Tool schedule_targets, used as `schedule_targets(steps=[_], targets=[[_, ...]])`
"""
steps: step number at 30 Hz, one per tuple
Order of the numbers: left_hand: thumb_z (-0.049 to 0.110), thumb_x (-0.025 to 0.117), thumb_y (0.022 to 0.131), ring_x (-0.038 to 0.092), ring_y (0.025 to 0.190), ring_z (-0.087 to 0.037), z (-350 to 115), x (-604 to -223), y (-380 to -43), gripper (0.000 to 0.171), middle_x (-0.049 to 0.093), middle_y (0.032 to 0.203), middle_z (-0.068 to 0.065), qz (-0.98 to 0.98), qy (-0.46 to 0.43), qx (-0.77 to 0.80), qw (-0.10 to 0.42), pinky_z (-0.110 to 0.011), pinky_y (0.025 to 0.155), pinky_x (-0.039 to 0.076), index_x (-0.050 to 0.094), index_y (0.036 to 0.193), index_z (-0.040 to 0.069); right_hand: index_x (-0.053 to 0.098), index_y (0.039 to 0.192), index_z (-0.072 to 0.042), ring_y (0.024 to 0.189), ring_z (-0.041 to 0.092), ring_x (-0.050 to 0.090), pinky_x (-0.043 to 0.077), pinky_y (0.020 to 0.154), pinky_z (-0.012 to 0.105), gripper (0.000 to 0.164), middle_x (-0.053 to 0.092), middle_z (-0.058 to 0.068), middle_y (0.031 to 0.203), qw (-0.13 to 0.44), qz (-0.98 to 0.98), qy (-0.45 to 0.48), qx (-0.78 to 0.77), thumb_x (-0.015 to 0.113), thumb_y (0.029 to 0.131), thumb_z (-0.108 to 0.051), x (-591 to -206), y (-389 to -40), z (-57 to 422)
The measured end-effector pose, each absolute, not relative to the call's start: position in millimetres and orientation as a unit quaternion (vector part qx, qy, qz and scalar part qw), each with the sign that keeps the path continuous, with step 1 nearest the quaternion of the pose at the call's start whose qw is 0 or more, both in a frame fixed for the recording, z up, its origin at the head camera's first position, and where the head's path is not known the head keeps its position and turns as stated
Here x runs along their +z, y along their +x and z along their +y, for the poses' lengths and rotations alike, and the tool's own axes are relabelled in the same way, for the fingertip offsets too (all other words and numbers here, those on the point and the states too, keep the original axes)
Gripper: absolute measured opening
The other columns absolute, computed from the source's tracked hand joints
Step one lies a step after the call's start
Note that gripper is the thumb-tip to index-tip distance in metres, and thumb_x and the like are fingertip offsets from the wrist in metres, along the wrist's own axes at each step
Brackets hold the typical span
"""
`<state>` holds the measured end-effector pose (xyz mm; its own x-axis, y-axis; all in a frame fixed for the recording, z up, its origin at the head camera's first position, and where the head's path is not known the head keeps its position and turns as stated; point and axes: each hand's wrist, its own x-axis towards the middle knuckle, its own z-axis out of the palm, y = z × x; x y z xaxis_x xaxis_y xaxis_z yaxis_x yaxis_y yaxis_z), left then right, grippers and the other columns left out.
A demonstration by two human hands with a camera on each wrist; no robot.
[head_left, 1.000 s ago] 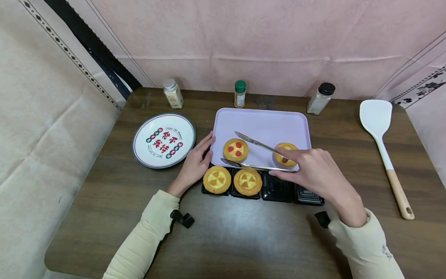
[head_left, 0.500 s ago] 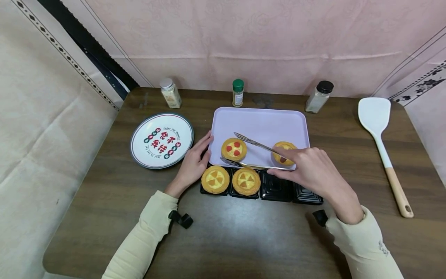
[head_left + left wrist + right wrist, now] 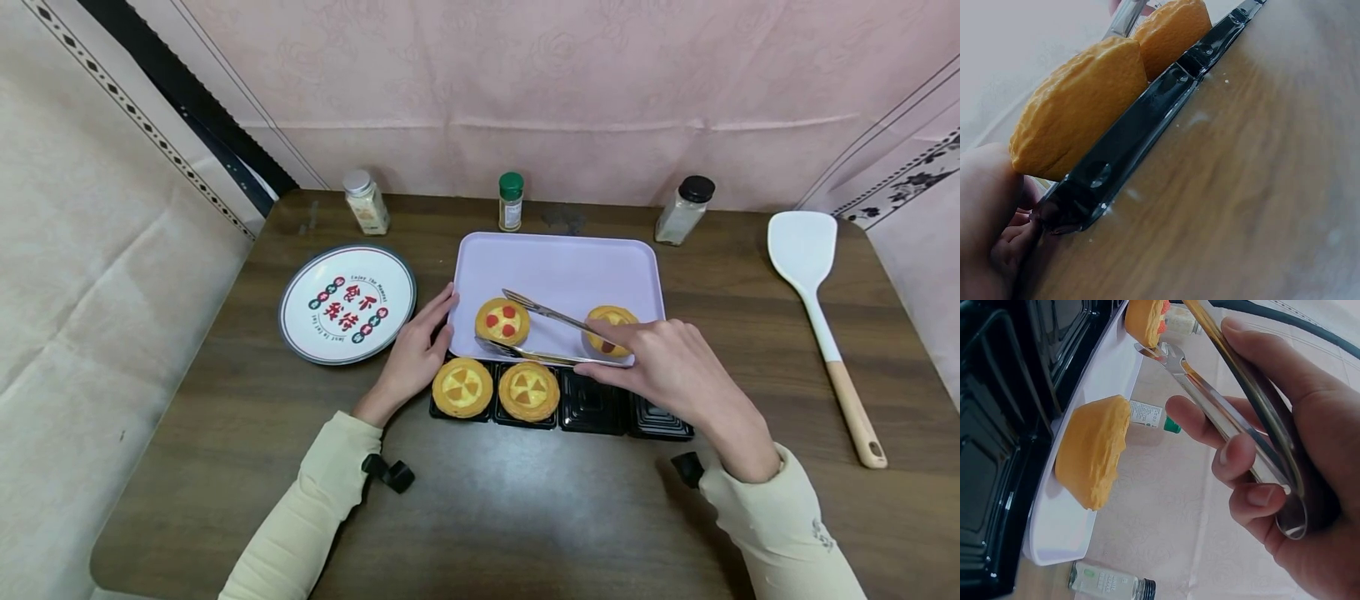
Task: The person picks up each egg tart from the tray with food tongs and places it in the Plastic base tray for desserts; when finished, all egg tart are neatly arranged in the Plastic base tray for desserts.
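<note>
My right hand [image 3: 671, 367] grips a pair of metal tongs [image 3: 551, 312], its fingers wrapped round the arms in the right wrist view. The tongs' tips reach to either side of a tart with red dots [image 3: 502, 322] at the left of the lilac tray [image 3: 562, 258]. Another tart [image 3: 613, 316] sits on that tray's right, partly covered by the tongs and hand. My left hand [image 3: 411, 358] rests with extended fingers along the lilac tray's left edge, beside a black compartment tray [image 3: 592, 404]. Two tarts with yellow wedge tops [image 3: 462, 388] fill its left compartments.
A round white plate [image 3: 347, 304] with red characters lies left of the tray. Behind stand a white-capped jar [image 3: 367, 204], a green-capped jar [image 3: 511, 202] and a black-capped jar [image 3: 684, 212]. On the right lies a white spatula [image 3: 817, 317] with a wooden handle.
The tongs' tips have drawn slightly closer together around the red-dotted tart. Both hands stay in nearly the same place, and the head view shifts a little.
</note>
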<state>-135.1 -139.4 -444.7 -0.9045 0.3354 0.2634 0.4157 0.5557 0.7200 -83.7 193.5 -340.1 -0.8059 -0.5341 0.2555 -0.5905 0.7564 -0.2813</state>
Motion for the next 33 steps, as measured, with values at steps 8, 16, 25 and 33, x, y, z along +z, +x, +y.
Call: schedule_targets(steps=[8, 16, 25, 33], targets=[[0.004, 0.05, 0.1, 0.034, 0.139, -0.018, -138.9, -444.3, -134.7, 0.045, 0.033, 0.156, -0.007, -0.881, -0.212, -0.42, 0.049, -0.039, 0.11, 0.032, 0.045, 0.145, 0.0, 0.073, 0.113, -0.012, 0.042, 0.004, 0.038, 0.027, 0.036, 0.024, 0.045, 0.07, 0.004, 0.08, 0.078, -0.933, 0.302, 0.178, 0.079, 0.081, -0.043, -340.5, -83.9, 193.2], [0.003, 0.049, 0.1, 0.034, 0.139, -0.017, -138.8, -444.6, -134.7, 0.045, 0.033, 0.156, -0.008, -0.88, -0.211, -0.423, 0.048, -0.038, 0.11, 0.032, 0.045, 0.145, 0.0, 0.073, 0.113, -0.012, 0.042, 0.004, 0.038, 0.028, 0.036, 0.025, 0.045, 0.069, 0.003, 0.076, 0.077, -0.934, 0.302, 0.176, 0.078, 0.082, -0.043, -340.1, -83.7, 193.1], [0.004, 0.049, 0.1, 0.033, 0.14, -0.018, -139.4, -445.3, -135.2, 0.046, 0.033, 0.156, -0.007, -0.881, -0.21, -0.422, 0.045, -0.04, 0.11, 0.032, 0.045, 0.145, 0.0, 0.073, 0.114, -0.012, 0.04, 0.003, 0.034, 0.027, 0.036, 0.024, 0.045, 0.068, 0.002, 0.074, 0.074, -0.934, 0.303, 0.174, 0.077, 0.082, -0.044, -339.8, -84.0, 192.8], [0.005, 0.049, 0.1, 0.032, 0.14, -0.017, -139.5, -444.6, -134.9, 0.046, 0.032, 0.157, -0.005, -0.882, -0.207, -0.421, 0.038, -0.039, 0.111, 0.031, 0.044, 0.146, 0.001, 0.073, 0.113, -0.011, 0.039, 0.001, 0.033, 0.026, 0.036, 0.023, 0.042, 0.071, 0.004, 0.079, 0.085, -0.929, 0.307, 0.188, 0.079, 0.082, -0.04, -339.9, -83.6, 193.8]])
